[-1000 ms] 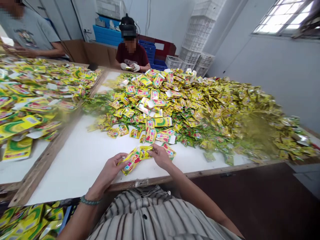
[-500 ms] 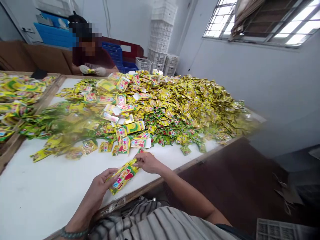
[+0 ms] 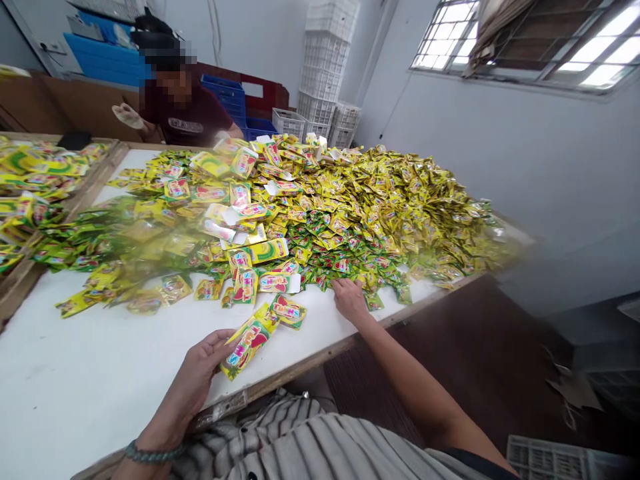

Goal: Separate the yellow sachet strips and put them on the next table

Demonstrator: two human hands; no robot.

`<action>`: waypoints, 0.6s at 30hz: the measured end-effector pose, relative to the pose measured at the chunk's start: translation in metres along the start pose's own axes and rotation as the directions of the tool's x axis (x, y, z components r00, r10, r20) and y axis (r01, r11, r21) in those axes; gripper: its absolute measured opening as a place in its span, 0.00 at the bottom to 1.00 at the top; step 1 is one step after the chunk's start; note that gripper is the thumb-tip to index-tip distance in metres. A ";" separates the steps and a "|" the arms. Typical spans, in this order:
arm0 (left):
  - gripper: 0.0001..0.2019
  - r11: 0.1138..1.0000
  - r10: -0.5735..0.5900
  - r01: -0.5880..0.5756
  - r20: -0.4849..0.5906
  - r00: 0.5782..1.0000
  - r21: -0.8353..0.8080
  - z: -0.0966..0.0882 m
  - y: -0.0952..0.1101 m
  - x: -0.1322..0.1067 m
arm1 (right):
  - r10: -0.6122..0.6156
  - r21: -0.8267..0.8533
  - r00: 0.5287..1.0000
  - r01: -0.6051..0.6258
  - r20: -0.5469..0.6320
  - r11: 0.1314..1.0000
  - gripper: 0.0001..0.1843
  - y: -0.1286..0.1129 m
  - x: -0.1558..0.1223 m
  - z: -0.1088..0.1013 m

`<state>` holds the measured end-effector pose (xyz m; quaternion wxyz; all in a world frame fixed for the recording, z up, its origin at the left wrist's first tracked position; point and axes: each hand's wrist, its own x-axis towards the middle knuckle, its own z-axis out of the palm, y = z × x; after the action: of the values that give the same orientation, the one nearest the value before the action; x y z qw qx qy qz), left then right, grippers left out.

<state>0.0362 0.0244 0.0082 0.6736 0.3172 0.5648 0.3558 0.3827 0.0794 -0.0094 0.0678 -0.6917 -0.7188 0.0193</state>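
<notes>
In my left hand is a slim yellow-and-green printed carton, gripped between thumb and fingers just above the white tabletop. The carton is tilted, its far end pointing away to the right. A smaller printed pack lies right by that end. My right hand is at the near edge of the heap, its fingers reaching forward among green sachets. Those fingertips are partly hidden, and I see no packet clearly held in them. Several flat cartons lie between the heap and my left hand.
A large heap of yellow sachets covers the table's far side. Across it sits a co-worker with a raised gloved hand. A wooden divider separates more cartons at left. White crates are stacked behind.
My right hand has let go of the carton's far end and moved right to the sachets. My left hand keeps the carton in nearly the same place. The co-worker's gloved hand has risen.
</notes>
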 end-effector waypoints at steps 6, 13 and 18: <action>0.24 0.999 0.028 -0.027 -0.028 0.999 0.021 -0.008 -0.001 -0.004 | 0.153 0.705 0.988 -0.110 0.002 0.700 0.12 -0.028 -0.008 -0.014; 0.25 0.993 0.044 -0.062 -0.171 0.984 -0.103 -0.038 0.007 -0.019 | -0.331 0.891 0.845 -0.316 0.420 0.325 0.13 -0.113 -0.027 0.008; 0.24 0.994 0.067 -0.085 -0.236 0.969 -0.070 -0.062 0.002 -0.028 | -0.237 0.422 0.917 0.085 0.322 0.903 0.10 -0.145 -0.022 0.016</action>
<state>-0.0278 0.0033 0.0146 0.6006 0.2673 0.6128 0.4385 0.2373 0.0524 -0.0091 0.0739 -0.5844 -0.7551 0.2878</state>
